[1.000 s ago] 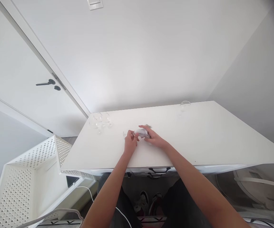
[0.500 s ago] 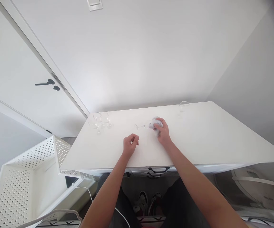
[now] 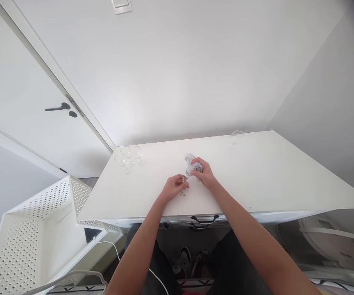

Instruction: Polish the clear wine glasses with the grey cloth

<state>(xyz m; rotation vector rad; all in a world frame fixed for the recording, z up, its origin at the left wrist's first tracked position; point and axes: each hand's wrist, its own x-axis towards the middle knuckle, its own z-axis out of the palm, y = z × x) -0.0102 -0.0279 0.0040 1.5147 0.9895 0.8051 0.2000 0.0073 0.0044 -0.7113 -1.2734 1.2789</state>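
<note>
My left hand (image 3: pixel 173 187) is closed around the stem of a clear wine glass (image 3: pixel 182 194), with part of its round foot showing below the fingers. In my right hand (image 3: pixel 204 174) is a crumpled light grey cloth (image 3: pixel 191 164), wrapped about the bowl end of that glass. The cloth hides most of the bowl. Both hands are close together above the middle of the white tabletop (image 3: pixel 241 180).
Clear stemmed glasses (image 3: pixel 128 153) stand grouped at the back left. Another glass (image 3: pixel 234 138) is near the back right edge. A white perforated cart (image 3: pixel 26 237) holding a dark phone (image 3: pixel 91 234) stands left, below a door handle (image 3: pixel 57 107). Drawer handles (image 3: pixel 204 219) face me.
My left hand, previously apart from the glass, now grips its stem. My right hand has brought the cloth and glass left and nearer to me, with the glass turned.
</note>
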